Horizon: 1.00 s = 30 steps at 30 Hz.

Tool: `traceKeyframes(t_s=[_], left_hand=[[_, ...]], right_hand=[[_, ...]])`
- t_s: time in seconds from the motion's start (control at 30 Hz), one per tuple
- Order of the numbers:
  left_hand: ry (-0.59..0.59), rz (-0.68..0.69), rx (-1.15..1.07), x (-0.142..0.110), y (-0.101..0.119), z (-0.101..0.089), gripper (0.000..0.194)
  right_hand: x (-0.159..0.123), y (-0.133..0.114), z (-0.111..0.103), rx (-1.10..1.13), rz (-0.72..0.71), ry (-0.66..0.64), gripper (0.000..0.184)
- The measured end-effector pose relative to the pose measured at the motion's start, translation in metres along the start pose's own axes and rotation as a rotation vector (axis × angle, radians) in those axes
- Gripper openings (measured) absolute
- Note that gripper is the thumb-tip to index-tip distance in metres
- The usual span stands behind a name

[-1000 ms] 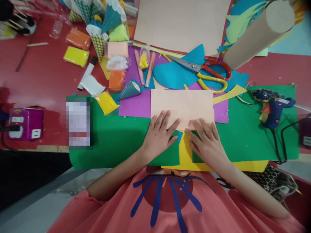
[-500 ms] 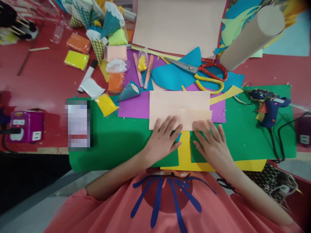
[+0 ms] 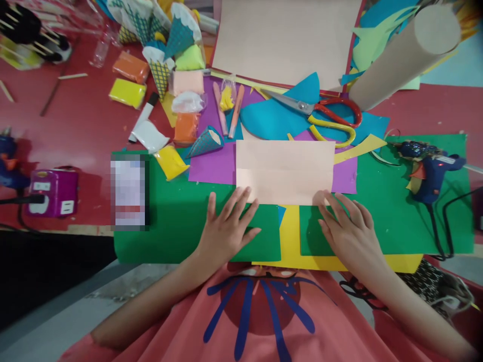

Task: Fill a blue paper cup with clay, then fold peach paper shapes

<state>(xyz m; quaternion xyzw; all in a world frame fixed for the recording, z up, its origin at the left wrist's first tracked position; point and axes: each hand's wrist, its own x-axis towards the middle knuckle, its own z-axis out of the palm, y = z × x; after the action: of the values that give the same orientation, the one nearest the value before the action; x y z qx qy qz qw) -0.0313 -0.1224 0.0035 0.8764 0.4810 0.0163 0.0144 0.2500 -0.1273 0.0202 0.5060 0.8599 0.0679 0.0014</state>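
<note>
A pale peach sheet of paper [image 3: 286, 168] lies in front of me, with a faint crease running across it. My left hand [image 3: 228, 221] is spread, its fingertips at the sheet's lower left corner. At the lower right corner rest the fingertips of my right hand [image 3: 349, 223], fingers apart and nothing gripped. Beneath the peach sheet are purple paper [image 3: 213, 166], green sheets [image 3: 169, 216] and a yellow sheet [image 3: 290, 236]. Just beyond it lie large scissors [image 3: 317, 113] with one red and one yellow handle, on blue paper [image 3: 267, 118].
A blue glue gun [image 3: 430, 171] with a cord lies at right. To the left are a blurred phone-like object [image 3: 130, 191] and a purple power socket box [image 3: 55, 193]. Clay packets [image 3: 127, 93], paper cones [image 3: 160, 75] and a tall paper cylinder [image 3: 403, 58] stand farther back.
My left hand has slid left, off the middle of the peach sheet's lower edge to its corner. My right hand has moved right to the other corner. The view has shifted slightly.
</note>
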Motion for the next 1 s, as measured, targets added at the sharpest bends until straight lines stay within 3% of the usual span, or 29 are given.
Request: traceKeyframes(t_s=[0.17, 0.5, 0.67, 0.87, 1.0], left_hand=[[-0.075, -0.084, -0.007, -0.020, -0.015, -0.005, 0.054], [-0.029, -0.059, 0.050, -0.030, -0.029, -0.004, 0.054], [-0.022, -0.009, -0.025, -0.028, -0.032, 0.000, 0.056], [0.009, 0.083, -0.156, -0.023, -0.050, 0.011, 0.047], [0.030, 0.077, -0.350, -0.020, -0.062, 0.009, 0.034]], right_hand=[[-0.011, 0.011, 0.001, -0.002, 0.020, 0.003, 0.031], [-0.018, 0.018, 0.010, 0.088, 0.020, -0.003, 0.035], [-0.019, 0.025, 0.016, 0.588, 0.195, -0.018, 0.036], [0.011, 0.034, 0.019, 1.465, 0.712, 0.099, 0.040], [0.036, 0.038, 0.018, 1.781, 0.838, -0.159, 0.027]])
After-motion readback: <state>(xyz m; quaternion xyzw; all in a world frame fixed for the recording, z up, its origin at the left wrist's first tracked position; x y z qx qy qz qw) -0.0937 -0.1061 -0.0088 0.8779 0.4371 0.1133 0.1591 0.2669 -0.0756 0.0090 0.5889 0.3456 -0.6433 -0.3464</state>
